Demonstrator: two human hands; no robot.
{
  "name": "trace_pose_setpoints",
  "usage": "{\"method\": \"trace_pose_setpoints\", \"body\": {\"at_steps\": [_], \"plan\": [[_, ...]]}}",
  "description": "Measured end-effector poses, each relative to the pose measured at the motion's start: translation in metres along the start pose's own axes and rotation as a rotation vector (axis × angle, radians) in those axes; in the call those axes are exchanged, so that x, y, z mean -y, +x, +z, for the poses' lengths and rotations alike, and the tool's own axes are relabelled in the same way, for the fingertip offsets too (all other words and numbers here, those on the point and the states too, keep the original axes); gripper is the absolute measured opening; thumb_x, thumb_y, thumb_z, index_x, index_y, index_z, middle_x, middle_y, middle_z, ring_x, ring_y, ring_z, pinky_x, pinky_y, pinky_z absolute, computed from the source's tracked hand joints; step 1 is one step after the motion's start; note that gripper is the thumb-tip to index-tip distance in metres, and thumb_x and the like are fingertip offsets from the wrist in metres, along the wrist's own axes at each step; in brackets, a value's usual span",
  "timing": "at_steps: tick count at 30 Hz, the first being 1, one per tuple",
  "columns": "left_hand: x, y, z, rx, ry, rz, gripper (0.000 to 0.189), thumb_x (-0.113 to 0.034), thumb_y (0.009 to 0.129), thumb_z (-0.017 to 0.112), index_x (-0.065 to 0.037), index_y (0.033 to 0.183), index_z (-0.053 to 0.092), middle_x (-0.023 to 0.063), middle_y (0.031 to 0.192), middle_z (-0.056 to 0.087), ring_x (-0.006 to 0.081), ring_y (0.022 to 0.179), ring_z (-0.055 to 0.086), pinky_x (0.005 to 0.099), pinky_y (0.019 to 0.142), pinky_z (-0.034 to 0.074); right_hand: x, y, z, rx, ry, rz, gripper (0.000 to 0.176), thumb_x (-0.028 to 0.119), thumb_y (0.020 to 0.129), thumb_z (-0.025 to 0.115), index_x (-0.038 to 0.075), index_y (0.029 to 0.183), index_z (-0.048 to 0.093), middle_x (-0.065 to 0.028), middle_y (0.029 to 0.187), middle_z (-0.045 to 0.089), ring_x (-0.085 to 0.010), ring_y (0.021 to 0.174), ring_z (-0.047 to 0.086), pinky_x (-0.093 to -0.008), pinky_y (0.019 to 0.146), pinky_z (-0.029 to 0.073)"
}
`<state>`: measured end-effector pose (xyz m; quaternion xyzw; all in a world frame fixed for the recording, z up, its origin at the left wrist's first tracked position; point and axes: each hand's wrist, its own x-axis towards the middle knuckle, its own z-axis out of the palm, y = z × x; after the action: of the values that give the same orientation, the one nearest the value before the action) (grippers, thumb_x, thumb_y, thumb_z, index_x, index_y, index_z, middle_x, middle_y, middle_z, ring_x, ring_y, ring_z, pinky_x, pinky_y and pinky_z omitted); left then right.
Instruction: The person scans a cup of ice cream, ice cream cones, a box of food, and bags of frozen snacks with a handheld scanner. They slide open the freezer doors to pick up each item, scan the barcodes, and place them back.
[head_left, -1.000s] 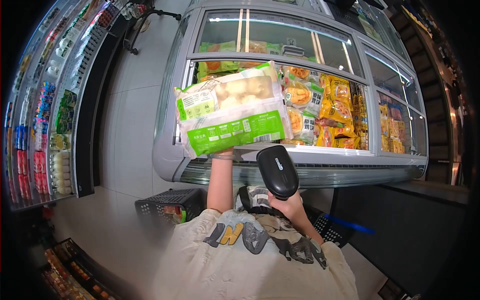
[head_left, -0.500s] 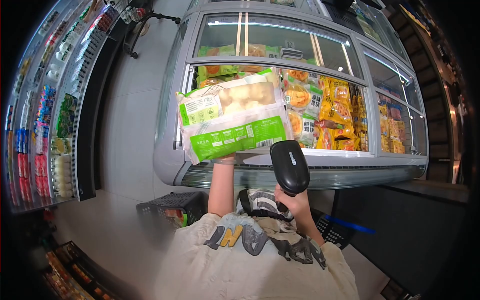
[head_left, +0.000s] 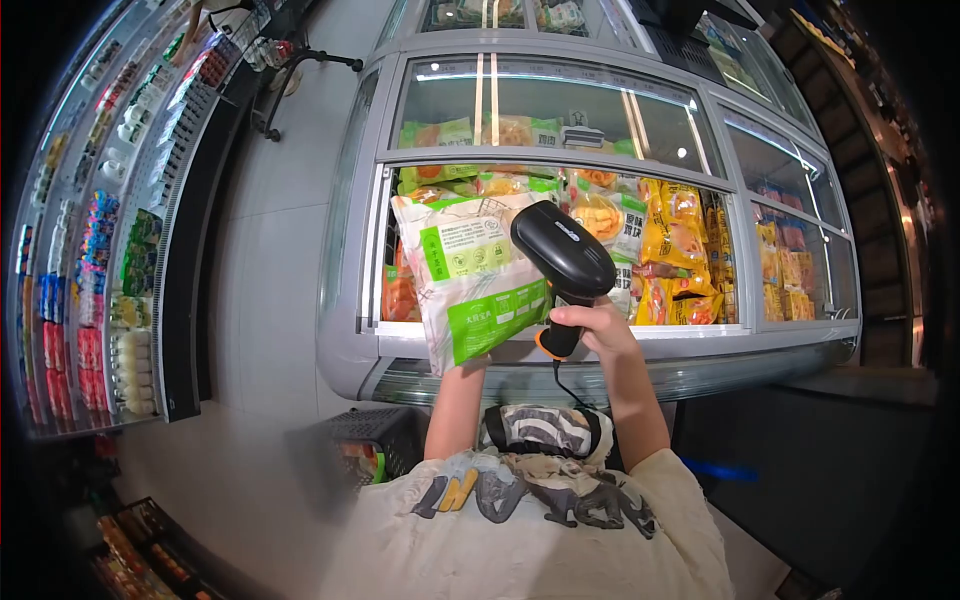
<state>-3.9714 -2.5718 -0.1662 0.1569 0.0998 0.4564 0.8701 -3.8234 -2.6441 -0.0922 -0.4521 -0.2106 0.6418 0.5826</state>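
Note:
My right hand (head_left: 598, 328) is wrapped round the handle of a black corded scanner (head_left: 564, 250), whose head overlaps the right part of a white and green food package (head_left: 470, 265). That package is tilted over the open part of the freezer, its printed side facing up. My left hand is hidden under the package's lower edge; only the wrist and forearm show. Below and around lie frozen goods, with white and green bags (head_left: 600, 212) and yellow bags (head_left: 675, 225) to the right.
The freezer's metal front rim (head_left: 560, 345) runs across in front of me, with glass lids (head_left: 560, 100) behind. A black basket (head_left: 385, 440) stands on the floor at lower left. Stocked shelves (head_left: 95, 270) line the far left.
The scanner has moved up and left, now overlapping the package. The package has turned and sits lower. More of the freezer's back shows, and the scanner's cord has come into view.

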Motion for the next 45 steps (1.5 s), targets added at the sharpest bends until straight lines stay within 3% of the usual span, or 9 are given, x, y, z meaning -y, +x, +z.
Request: {"method": "trace_pose_setpoints", "body": {"at_steps": [6,8,11,14,19,21,25,38,45], "plan": [[0.031,0.025,0.032,-0.093,0.513,-0.362,0.054,-0.035,0.089,0.034,-0.006,0.131,0.018,0.0143,0.13,0.03,0.0266,0.119,0.031,0.0321,0.096,0.028,-0.024,0.009,-0.033,0.003,0.295,-0.265,0.066,0.004,0.054,0.058,0.003,0.118,0.039,-0.0076,0.108,0.049,-0.0217,0.102,0.047,-0.0316,0.087,0.039],[0.033,0.027,0.076,-0.072,1.133,-0.029,0.066,-0.04,0.087,0.036,-0.008,0.134,0.003,0.0273,0.134,0.004,0.039,0.125,0.001,0.0401,0.101,0.007,-0.028,0.005,-0.048,0.048,0.413,-0.375,0.067,0.005,0.054,0.058,0.004,0.119,0.039,-0.0081,0.109,0.048,-0.022,0.102,0.047,-0.0318,0.087,0.039],[0.052,0.015,0.104,0.025,1.629,0.152,0.061,-0.036,0.083,0.046,-0.014,0.133,0.019,0.0353,0.127,0.012,0.0469,0.119,0.013,0.0563,0.092,0.016,-0.03,-0.004,-0.068,0.116,0.556,-0.468,0.069,0.007,0.054,0.059,0.006,0.12,0.038,-0.0088,0.111,0.046,-0.0224,0.102,0.046,-0.032,0.087,0.039],[0.054,0.011,0.123,0.206,1.963,0.289,0.052,-0.033,0.084,0.044,-0.006,0.127,0.033,0.0301,0.122,0.028,0.0421,0.114,0.027,0.0472,0.096,0.016,-0.03,-0.012,-0.084,0.159,0.633,-0.521,0.07,0.009,0.054,0.059,0.007,0.121,0.036,-0.0096,0.113,0.045,-0.0229,0.102,0.046,-0.0322,0.087,0.039],[0.045,0.05,0.106,0.287,1.718,0.474,0.057,-0.023,0.074,0.06,-0.003,0.122,0.037,0.017,0.104,0.048,0.0249,0.099,0.046,0.046,0.092,0.025,-0.033,-0.02,-0.101,0.172,0.7,-0.555,0.073,0.013,0.054,0.059,0.01,0.123,0.035,-0.0108,0.116,0.042,-0.0236,0.101,0.045,-0.0326,0.087,0.038],[0.05,0.073,0.087,0.018,1.421,0.372,0.061,-0.022,0.073,0.062,-0.004,0.124,0.034,0.0133,0.105,0.051,0.0215,0.101,0.047,0.0413,0.095,0.024,-0.034,-0.02,-0.105,0.174,0.719,-0.565,0.074,0.014,0.054,0.059,0.011,0.123,0.034,-0.0113,0.117,0.041,-0.024,0.101,0.045,-0.0328,0.087,0.038],[0.04,0.082,0.038,0.141,0.337,-0.728,0.069,-0.019,0.069,0.068,-0.002,0.125,0.032,0.0095,0.114,0.049,0.0187,0.112,0.041,0.0322,0.098,0.027,-0.045,-0.011,-0.108,0.161,0.754,-0.554,0.076,0.017,0.054,0.059,0.013,0.125,0.033,-0.0123,0.119,0.039,-0.0246,0.101,0.045,-0.0331,0.087,0.038],[-0.002,0.097,-0.051,-0.135,0.263,-0.599,0.053,-0.006,0.076,0.059,-0.001,0.121,0.033,0.0146,0.112,0.049,0.0216,0.098,0.053,0.0339,0.082,0.047,-0.016,0.019,-0.158,0.145,0.697,-0.467,0.082,0.026,0.054,0.059,0.02,0.13,0.028,-0.0155,0.126,0.032,-0.0265,0.101,0.043,-0.0341,0.086,0.037],[-0.011,0.136,-0.124,-0.258,0.471,-0.658,0.049,-0.008,0.077,0.059,-0.001,0.12,0.036,0.0134,0.11,0.051,0.0203,0.094,0.055,0.0323,0.076,0.05,-0.023,0.108,-0.184,-0.082,0.533,0.202,0.069,0.015,0.061,0.051,0.007,0.126,0.032,-0.0146,0.099,0.049,-0.0202,0.08,0.052,-0.0278,0.074,0.043]]}}
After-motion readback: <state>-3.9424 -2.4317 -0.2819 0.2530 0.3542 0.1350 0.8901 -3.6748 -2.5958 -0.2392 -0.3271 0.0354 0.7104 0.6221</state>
